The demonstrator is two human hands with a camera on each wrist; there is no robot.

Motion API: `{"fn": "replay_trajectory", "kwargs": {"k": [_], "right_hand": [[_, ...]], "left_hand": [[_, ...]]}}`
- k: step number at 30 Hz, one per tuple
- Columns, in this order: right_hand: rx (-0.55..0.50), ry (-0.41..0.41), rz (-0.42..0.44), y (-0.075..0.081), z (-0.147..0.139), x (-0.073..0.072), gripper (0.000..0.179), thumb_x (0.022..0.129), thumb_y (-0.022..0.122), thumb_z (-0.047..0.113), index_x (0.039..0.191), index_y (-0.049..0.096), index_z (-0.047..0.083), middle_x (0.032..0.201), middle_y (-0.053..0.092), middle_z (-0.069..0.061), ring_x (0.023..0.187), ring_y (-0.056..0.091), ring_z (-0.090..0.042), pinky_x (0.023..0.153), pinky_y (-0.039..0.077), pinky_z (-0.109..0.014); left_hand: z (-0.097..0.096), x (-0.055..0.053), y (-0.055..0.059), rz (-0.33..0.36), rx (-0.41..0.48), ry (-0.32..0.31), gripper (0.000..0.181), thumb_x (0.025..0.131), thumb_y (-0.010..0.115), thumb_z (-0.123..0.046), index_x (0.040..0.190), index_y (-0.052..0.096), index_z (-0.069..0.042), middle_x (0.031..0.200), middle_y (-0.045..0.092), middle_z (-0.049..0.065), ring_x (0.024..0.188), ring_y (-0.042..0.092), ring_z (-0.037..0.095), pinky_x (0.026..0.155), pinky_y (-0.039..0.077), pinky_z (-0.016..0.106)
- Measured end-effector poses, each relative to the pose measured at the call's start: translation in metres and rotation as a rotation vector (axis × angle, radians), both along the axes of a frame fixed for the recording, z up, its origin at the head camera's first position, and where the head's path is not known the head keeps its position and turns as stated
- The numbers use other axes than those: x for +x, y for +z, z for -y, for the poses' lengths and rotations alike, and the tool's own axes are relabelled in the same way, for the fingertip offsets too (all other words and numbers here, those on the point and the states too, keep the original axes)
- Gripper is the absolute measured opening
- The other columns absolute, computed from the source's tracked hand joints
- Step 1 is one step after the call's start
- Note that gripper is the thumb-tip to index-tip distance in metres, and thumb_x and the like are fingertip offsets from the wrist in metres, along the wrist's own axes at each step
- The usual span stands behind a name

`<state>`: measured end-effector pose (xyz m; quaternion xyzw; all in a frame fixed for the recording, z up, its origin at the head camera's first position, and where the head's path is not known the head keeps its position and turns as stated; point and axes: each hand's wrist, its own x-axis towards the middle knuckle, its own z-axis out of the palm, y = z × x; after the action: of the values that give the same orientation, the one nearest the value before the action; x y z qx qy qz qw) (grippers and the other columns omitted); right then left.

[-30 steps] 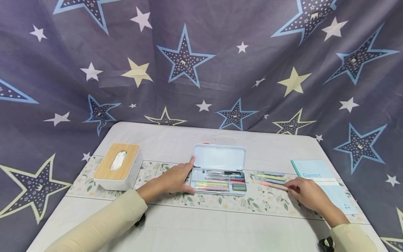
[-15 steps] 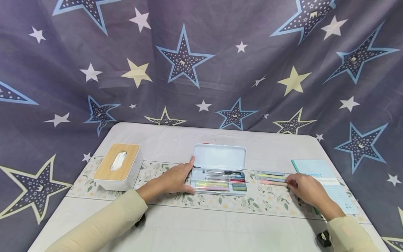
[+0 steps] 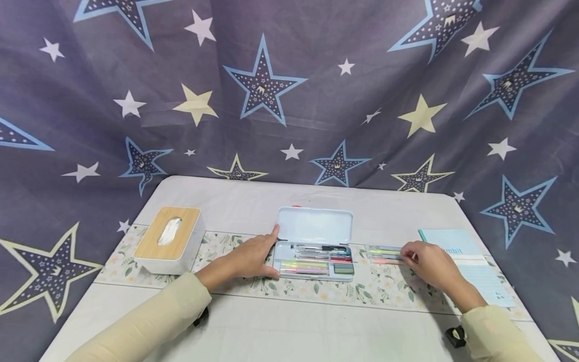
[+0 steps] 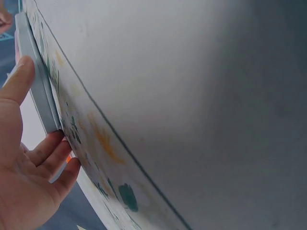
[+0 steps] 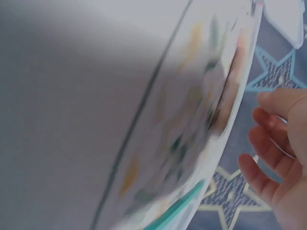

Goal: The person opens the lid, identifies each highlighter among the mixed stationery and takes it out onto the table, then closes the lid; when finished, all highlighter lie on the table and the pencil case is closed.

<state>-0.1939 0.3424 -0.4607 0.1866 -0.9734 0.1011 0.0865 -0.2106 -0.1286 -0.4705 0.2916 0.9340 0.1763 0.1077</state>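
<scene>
A light blue pencil case (image 3: 315,226) stands with its lid up and several pens (image 3: 312,259) inside. My left hand (image 3: 255,255) holds its left end, thumb at the front corner and fingers toward the back; in the left wrist view the thumb (image 4: 21,79) lies against the case's side (image 4: 43,91). To the right, several pastel pens (image 3: 384,254) lie side by side in a shallow clear holder. My right hand (image 3: 431,266) is over their right ends, fingertips overlapping them. In the right wrist view its fingers (image 5: 268,146) are loosely bent with nothing visible between them.
A tissue box (image 3: 169,236) with a wooden top stands at the left. A light blue notebook (image 3: 457,241) and a lined pad (image 3: 488,286) lie at the right, partly behind the right hand. A starry curtain (image 3: 289,100) hangs behind the table (image 3: 289,322).
My right hand has risen a little and moved left over the pens, covering more of their right ends. The left hand and the pencil case have stayed in place.
</scene>
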Motion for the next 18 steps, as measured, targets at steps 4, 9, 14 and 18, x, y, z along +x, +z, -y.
{"fn": "replay_trajectory", "kwargs": {"k": [4, 9, 14, 18], "right_hand": [[-0.019, 0.080, -0.055, 0.004, 0.022, -0.002, 0.007, 0.086, 0.079, 0.009, 0.088, 0.076, 0.015, 0.083, 0.072, 0.005, 0.070, 0.063, -0.008, 0.061, 0.054, -0.032], [-0.044, 0.155, -0.085, 0.009, 0.052, -0.003, 0.011, 0.084, 0.083, 0.011, 0.092, 0.076, 0.014, 0.085, 0.074, 0.004, 0.073, 0.067, -0.009, 0.066, 0.058, -0.031], [-0.051, 0.231, -0.089, 0.014, 0.078, -0.004, 0.013, 0.084, 0.081, 0.006, 0.094, 0.076, 0.013, 0.087, 0.074, 0.003, 0.074, 0.067, -0.009, 0.067, 0.058, -0.028], [-0.056, 0.298, -0.079, 0.016, 0.096, -0.003, 0.013, 0.085, 0.079, 0.005, 0.095, 0.077, 0.013, 0.088, 0.074, 0.004, 0.075, 0.067, -0.008, 0.067, 0.057, -0.026]], "left_hand": [[0.001, 0.000, 0.001, -0.001, 0.003, -0.002, 0.128, 0.081, 0.078, -0.061, 0.162, 0.004, 0.004, 0.152, 0.050, 0.022, 0.140, 0.049, 0.037, 0.117, 0.040, 0.050], [0.001, -0.001, 0.000, -0.004, 0.006, -0.004, 0.128, 0.081, 0.078, -0.061, 0.162, 0.004, 0.004, 0.153, 0.049, 0.022, 0.140, 0.049, 0.037, 0.117, 0.041, 0.050], [0.001, -0.001, -0.001, -0.011, 0.005, -0.005, 0.128, 0.080, 0.078, -0.061, 0.162, 0.004, 0.004, 0.153, 0.049, 0.021, 0.141, 0.049, 0.037, 0.117, 0.040, 0.050], [0.001, -0.001, -0.001, -0.008, 0.002, -0.006, 0.128, 0.080, 0.078, -0.062, 0.162, 0.004, 0.003, 0.154, 0.049, 0.020, 0.141, 0.049, 0.036, 0.117, 0.040, 0.049]]}}
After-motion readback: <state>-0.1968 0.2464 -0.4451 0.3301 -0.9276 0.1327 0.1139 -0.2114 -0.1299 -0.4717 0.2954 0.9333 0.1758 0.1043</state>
